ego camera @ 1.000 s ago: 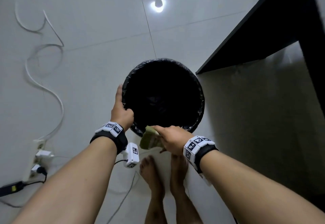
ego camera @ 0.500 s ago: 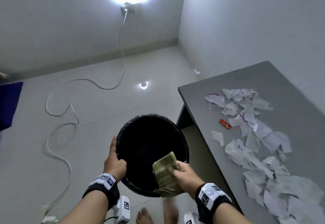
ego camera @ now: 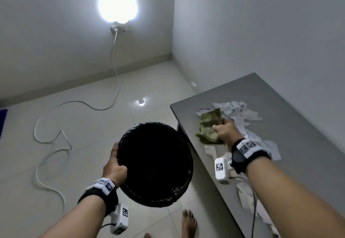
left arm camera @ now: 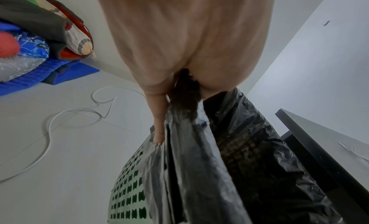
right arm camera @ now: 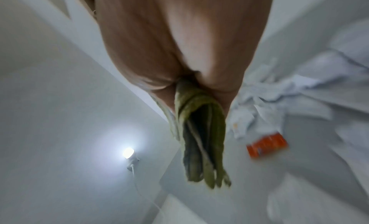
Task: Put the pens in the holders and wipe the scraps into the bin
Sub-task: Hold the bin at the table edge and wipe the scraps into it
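Note:
My left hand (ego camera: 114,166) grips the rim of the round bin (ego camera: 155,165), lined with a black bag (left arm camera: 199,156), and holds it lifted beside the grey table's (ego camera: 280,107) left edge. The left wrist view shows the bin's pale green perforated wall (left arm camera: 127,192). My right hand (ego camera: 225,128) grips a crumpled green cloth (ego camera: 210,125) over the table's far left part, among white paper scraps (ego camera: 240,110). In the right wrist view the cloth (right arm camera: 201,140) hangs from my fingers beside scraps (right arm camera: 279,101) and a small orange-red wrapper (right arm camera: 266,146). No pens or holders show.
More scraps (ego camera: 250,196) lie along the table's near edge under my right forearm. A white cable (ego camera: 56,144) snakes over the tiled floor to a bright wall lamp (ego camera: 118,7). Blue bedding (left arm camera: 30,56) lies at the left. My bare foot (ego camera: 188,222) stands below the bin.
The view rose from the floor to the table. My left hand lifted the bin to the table's edge. My right hand carried the cloth from the bin's rim over the scraps.

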